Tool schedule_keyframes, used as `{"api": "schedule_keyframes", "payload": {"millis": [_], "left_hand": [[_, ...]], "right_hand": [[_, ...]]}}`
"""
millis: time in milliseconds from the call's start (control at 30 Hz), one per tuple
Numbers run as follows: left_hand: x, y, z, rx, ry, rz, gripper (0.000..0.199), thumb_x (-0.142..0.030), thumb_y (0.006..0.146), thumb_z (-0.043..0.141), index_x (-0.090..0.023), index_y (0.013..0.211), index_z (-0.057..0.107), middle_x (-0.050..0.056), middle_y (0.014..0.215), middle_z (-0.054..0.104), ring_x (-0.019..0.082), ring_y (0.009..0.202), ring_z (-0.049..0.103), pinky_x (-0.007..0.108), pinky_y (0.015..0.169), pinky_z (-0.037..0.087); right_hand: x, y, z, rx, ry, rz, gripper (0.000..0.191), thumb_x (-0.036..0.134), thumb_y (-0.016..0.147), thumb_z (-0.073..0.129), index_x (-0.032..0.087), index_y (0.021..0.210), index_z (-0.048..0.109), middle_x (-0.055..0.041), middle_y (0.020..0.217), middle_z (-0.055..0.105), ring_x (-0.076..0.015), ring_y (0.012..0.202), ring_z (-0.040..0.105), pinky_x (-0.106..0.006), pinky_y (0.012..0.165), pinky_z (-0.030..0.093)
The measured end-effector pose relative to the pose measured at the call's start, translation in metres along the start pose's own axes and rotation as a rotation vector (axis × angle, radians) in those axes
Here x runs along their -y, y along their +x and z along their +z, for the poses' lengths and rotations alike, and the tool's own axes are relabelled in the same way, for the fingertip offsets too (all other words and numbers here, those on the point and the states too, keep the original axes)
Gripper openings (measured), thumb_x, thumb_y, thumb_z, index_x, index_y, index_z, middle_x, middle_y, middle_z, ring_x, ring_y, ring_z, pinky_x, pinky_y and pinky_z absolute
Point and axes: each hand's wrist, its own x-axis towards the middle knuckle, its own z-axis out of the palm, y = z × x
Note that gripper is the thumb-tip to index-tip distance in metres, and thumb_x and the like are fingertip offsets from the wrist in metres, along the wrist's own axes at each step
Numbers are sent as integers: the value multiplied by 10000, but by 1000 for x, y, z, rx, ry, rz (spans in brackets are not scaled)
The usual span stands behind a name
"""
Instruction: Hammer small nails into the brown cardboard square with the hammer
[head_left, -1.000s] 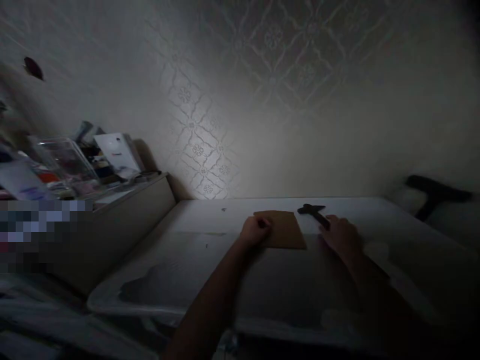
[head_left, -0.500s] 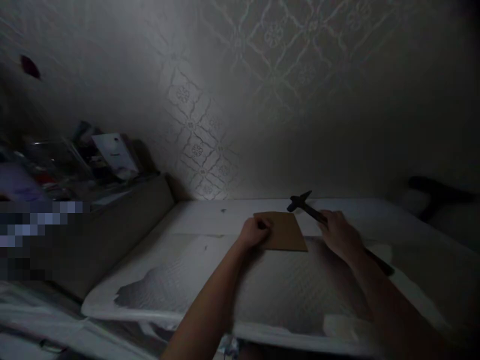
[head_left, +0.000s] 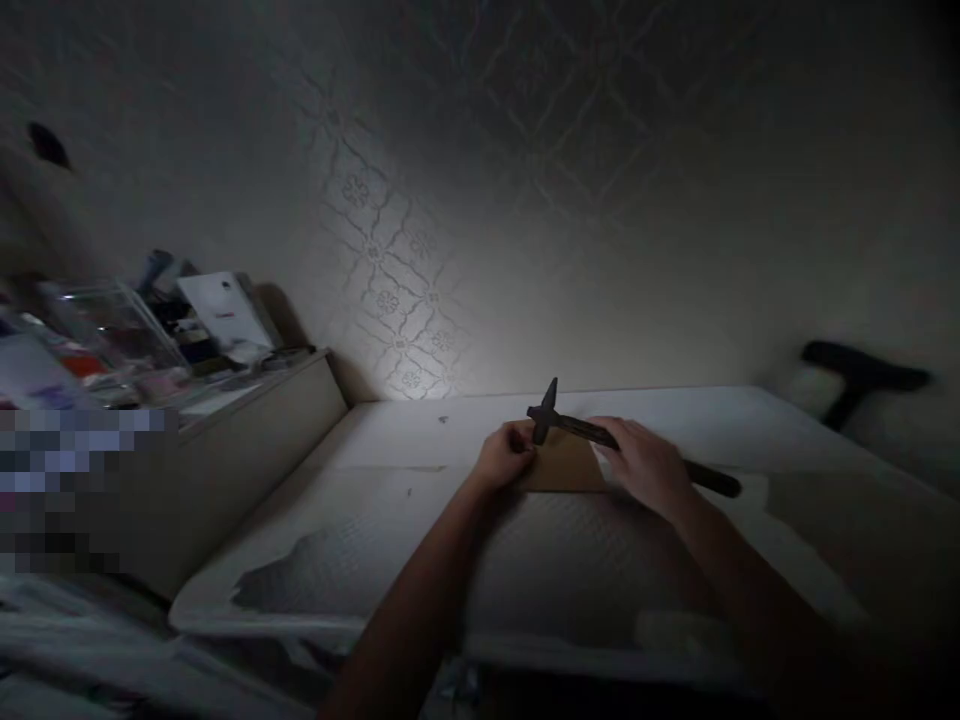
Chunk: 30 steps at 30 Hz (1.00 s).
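Observation:
A thin brown board (head_left: 568, 470) lies on the pale, worn table. My left hand (head_left: 504, 456) rests at the board's left edge, its fingers pinched together; whatever they hold is too small and dark to make out. My right hand (head_left: 645, 462) is wrapped round the handle of a dark hammer (head_left: 574, 426). The hammer's head is over the board's upper left part, right beside my left fingertips. Its handle end sticks out to the right past my wrist.
The white table (head_left: 375, 435) stands against a patterned wall. At the left, a cabinet (head_left: 255, 440) bears a white box (head_left: 225, 308), a clear plastic case (head_left: 116, 325) and clutter. A dark T-shaped object (head_left: 855, 378) stands at the far right.
The hammer has moved left and its head now sits over the board, close to my left fingers. My right hand has moved left with it. My left hand has barely moved.

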Motion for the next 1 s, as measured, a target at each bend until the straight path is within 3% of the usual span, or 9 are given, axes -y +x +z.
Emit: {"api": "schedule_keyframes", "payload": {"millis": [367,1000], "left_hand": [[1,1,0,6,-75,-2,234,-54,656,646,-168,814,515,-3,817,628,130,777,588,220,719,446],[0,2,1,37,-71,-10,265,-58,657,648,-161,868,525,25,854,639,144,802,601,226,723,459]], "right_hand": [[9,0,-2,-11,-36,-58,332,147,866,443,215,1170,560,-68,1080,646,-217,981,579,-324,823,444],[7,0,2,-7,-1,14,348,161,849,476,243,1170,580,-53,1067,663,-218,965,597,-323,789,461]]}}
